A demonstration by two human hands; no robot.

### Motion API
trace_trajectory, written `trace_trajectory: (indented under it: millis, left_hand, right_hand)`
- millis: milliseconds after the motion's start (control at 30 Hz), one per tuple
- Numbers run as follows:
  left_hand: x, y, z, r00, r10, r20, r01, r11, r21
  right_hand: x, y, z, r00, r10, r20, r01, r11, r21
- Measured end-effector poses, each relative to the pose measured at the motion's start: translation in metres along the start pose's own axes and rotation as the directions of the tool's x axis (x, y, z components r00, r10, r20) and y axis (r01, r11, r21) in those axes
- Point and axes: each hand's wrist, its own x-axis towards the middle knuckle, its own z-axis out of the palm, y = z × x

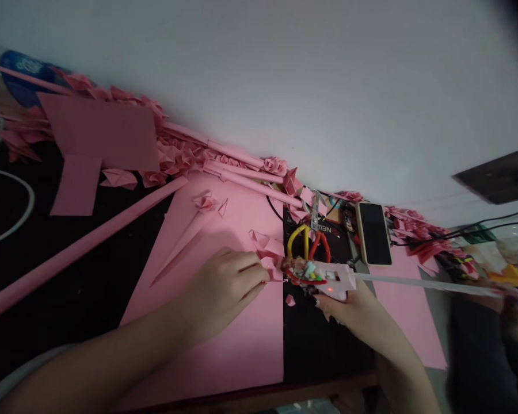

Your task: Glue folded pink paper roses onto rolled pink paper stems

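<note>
My left hand (224, 287) rests on a large pink paper sheet (224, 345), its fingers pinched on a small folded pink paper piece (271, 265). My right hand (349, 307) grips a pink hot glue gun (328, 280), with a white glue stick (423, 283) sticking out behind it. The gun's nozzle points left and touches the folded paper. A tiny pink paper scrap (290, 300) lies just below the nozzle on the black table.
Scissors with yellow and red handles (308, 238) and a dark phone (373, 233) lie behind the glue gun. Rolled pink paper tubes (77, 247), folded paper roses (185, 158) and pink sheets line the wall. Another person's hand (515, 310) is at the right edge.
</note>
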Motion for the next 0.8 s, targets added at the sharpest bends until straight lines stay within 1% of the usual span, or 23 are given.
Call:
trace_trajectory:
  millis: [233, 333, 467, 567, 633, 700, 800]
  left_hand:
    - [-0.001, 0.0, 0.001, 1.0, 0.003, 0.0, -0.003, 1.0, 0.003]
    - [-0.001, 0.0, 0.001, 1.0, -0.005, 0.001, 0.005, 1.0, 0.007]
    - [0.0, 0.0, -0.001, 1.0, 0.005, 0.016, -0.005, 1.0, 0.021]
    - [0.001, 0.0, -0.001, 1.0, 0.011, 0.004, -0.011, 1.0, 0.019]
    - [0.002, 0.001, -0.002, 1.0, 0.006, -0.017, -0.006, 1.0, 0.008]
    - [0.002, 0.003, -0.002, 0.998, -0.026, -0.057, 0.026, 1.0, -0.004]
    - [0.002, 0.009, -0.003, 0.989, -0.062, -0.132, 0.057, 0.998, -0.039]
  right_hand:
    - [-0.011, 0.005, -0.005, 0.993, -0.025, 0.12, 0.007, 0.99, 0.144]
    - [-0.012, 0.004, -0.008, 0.988, -0.038, 0.148, 0.017, 0.989, 0.144]
    - [-0.012, 0.0, -0.011, 0.994, -0.015, 0.11, -0.002, 0.989, 0.148]
    - [-0.012, 0.002, -0.011, 0.998, 0.011, 0.068, -0.023, 0.983, 0.184]
    - [-0.011, 0.006, -0.01, 0.999, 0.016, 0.044, -0.026, 0.969, 0.246]
    - [-0.011, 0.009, -0.007, 1.0, -0.001, 0.027, -0.008, 0.94, 0.341]
    - [-0.01, 0.011, -0.003, 0.999, -0.034, -0.022, 0.041, 0.868, 0.496]
